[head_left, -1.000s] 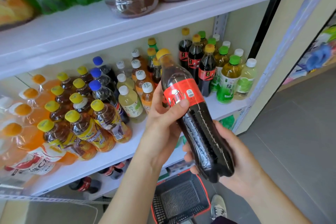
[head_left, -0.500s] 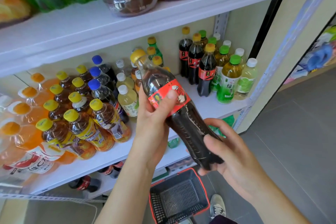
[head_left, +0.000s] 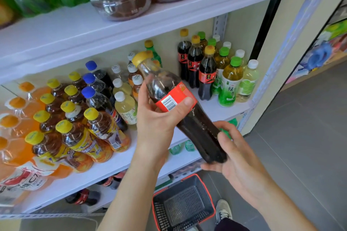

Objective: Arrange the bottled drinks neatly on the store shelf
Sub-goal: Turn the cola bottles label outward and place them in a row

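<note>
Tilted, dark, red-labelled cola bottle

Bright, even light fills my view; it falls flat on my left hand and right hand, with soft shadows only. Under the upper shelf the back wall sits dimmer. Small glints show on the neck of the cola bottle I hold. Its yellow cap is blurred. The wide lens bends the shelf edges and smears the orange bottles at the left rim.
</note>
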`<act>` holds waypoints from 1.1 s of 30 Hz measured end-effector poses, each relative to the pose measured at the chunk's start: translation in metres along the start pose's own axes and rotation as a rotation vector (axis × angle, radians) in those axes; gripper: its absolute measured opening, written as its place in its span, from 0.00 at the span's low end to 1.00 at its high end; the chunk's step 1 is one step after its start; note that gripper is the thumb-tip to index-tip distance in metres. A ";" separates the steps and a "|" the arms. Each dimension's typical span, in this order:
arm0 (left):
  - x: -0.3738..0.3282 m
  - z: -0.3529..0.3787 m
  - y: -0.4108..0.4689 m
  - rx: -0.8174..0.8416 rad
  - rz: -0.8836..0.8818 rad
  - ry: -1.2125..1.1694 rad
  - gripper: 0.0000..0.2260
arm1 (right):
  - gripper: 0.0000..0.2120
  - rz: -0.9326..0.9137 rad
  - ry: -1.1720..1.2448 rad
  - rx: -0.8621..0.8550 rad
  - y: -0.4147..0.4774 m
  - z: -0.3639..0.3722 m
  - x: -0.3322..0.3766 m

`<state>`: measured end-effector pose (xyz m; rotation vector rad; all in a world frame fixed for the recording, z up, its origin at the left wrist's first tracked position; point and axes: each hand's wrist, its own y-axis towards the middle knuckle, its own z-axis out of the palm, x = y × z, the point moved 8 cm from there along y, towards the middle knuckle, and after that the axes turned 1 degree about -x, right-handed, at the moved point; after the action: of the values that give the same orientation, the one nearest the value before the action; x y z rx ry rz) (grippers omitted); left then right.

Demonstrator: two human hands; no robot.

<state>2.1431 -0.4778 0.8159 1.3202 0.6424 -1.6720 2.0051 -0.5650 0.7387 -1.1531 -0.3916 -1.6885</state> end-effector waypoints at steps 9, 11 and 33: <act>0.007 0.015 0.007 0.182 -0.191 -0.151 0.40 | 0.17 0.028 0.108 0.026 -0.006 -0.002 0.006; 0.010 0.017 0.005 0.219 -0.226 -0.185 0.33 | 0.19 0.054 0.144 0.032 -0.006 -0.002 0.004; -0.007 0.010 -0.006 0.064 0.054 0.036 0.42 | 0.29 -0.245 -0.798 -0.116 0.012 0.000 0.018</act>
<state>2.1331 -0.4810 0.8247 1.4038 0.5733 -1.6412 2.0150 -0.5806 0.7501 -1.9123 -0.9647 -1.3957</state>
